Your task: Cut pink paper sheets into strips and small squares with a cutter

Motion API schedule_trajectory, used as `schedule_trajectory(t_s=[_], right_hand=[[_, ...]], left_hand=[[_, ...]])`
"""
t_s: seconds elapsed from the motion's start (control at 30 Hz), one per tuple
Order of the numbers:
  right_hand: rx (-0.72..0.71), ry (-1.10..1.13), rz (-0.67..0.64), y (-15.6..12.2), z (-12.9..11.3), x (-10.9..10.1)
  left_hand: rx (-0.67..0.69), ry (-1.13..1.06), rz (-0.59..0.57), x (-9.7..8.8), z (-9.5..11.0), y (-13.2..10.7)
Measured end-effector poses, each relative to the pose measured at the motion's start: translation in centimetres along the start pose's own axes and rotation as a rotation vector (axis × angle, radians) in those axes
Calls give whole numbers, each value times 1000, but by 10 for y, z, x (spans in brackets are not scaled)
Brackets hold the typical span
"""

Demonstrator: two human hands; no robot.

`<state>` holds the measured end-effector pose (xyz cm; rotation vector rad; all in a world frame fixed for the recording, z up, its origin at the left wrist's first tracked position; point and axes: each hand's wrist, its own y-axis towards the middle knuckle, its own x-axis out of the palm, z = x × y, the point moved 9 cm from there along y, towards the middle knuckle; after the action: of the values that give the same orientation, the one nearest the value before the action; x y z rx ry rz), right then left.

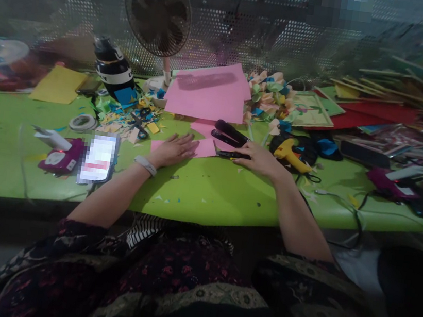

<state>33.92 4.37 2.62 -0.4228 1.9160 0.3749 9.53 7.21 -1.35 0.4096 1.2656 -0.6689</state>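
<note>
Dim, hazy light over a sharper middle and smeared edges.
The green tabletop (207, 194) is muted and fairly evenly lit, while the dark clothing (187, 280) below sinks toward black. Pale light shows through holes in the mesh panel (234, 13) behind, and a soft grey shadow lies across the large pink sheet (207, 101). The phone (98, 159) screen glows brightest, partly pixelated, as are patches along the top. The left hand (176, 148) and right hand (260, 160) look clearer than the stacked sheets (384, 90) blurring at far right.
</note>
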Motion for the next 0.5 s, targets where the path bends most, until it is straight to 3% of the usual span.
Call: schedule_trajectory(t_s=[0.33,0.5], right_hand=[[-11,34,-61,-3,7,1],[-25,10,-22,1,-9,1]], left_hand=[[-1,-7,-7,1,0,2],[6,5,4,2,-1,2]])
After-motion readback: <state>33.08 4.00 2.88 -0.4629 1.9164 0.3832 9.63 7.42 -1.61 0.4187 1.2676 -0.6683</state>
